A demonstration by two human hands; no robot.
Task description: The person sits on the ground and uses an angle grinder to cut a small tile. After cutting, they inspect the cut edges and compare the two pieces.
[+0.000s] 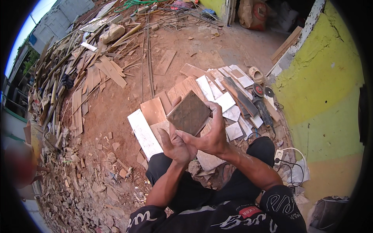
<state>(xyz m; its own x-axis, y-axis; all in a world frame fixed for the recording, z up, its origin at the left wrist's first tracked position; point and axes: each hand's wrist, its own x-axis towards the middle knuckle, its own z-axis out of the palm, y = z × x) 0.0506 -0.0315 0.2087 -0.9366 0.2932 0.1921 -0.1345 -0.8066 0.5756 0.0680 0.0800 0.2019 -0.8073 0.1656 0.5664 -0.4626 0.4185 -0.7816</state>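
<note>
In front of me I hold up a dark brown, roughly square piece of tile [189, 113], tilted, with its flat face toward me. My right hand [213, 134] grips its right edge and lower corner, with the thumb stretched across toward my left palm. Behind the left side of the piece, my left hand [179, 145] supports it; a fingertip shows above its edge and the thumb stands apart. The other left fingers are mostly hidden. Below lie brown tiles [152, 110] and a long white tile strip [144, 134].
An angle grinder [262, 106] lies to the right beside stacked dark strips [239, 97]. Near the yellow-green wall [318, 93] are a beige clog [255, 74] and a white socket strip [278, 156] with cables. Rubble [93, 190] and piled wood [58, 89] fill the left.
</note>
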